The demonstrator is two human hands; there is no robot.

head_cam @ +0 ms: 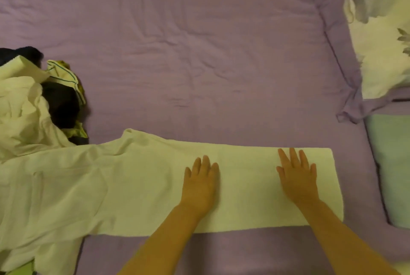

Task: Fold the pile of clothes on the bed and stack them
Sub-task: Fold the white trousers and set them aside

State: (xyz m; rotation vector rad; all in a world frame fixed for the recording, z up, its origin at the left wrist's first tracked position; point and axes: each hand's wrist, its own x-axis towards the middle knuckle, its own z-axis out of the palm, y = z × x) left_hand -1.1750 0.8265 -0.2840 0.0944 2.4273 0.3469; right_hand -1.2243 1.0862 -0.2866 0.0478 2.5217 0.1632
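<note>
Head view: my left hand (199, 182) and right hand (296, 177) lie flat, fingers straight, pressing a white garment (137, 188) spread across the purple bed cover (188, 52). Its left end touches the unfolded pile of clothes (33, 106); pillows (386, 170) sit at right, well apart

I am working under dim, warm indoor light that is tinting everything yellowish. Shadows are falling soft and short; a faint one is lying under my right hand (297, 175) and a darker one beside the pile of clothes (37, 101). No glare is showing. The whole frame is looking soft and slightly smeared, and the wide lens is bending the bed sheet (177, 41) toward the edges.
</note>
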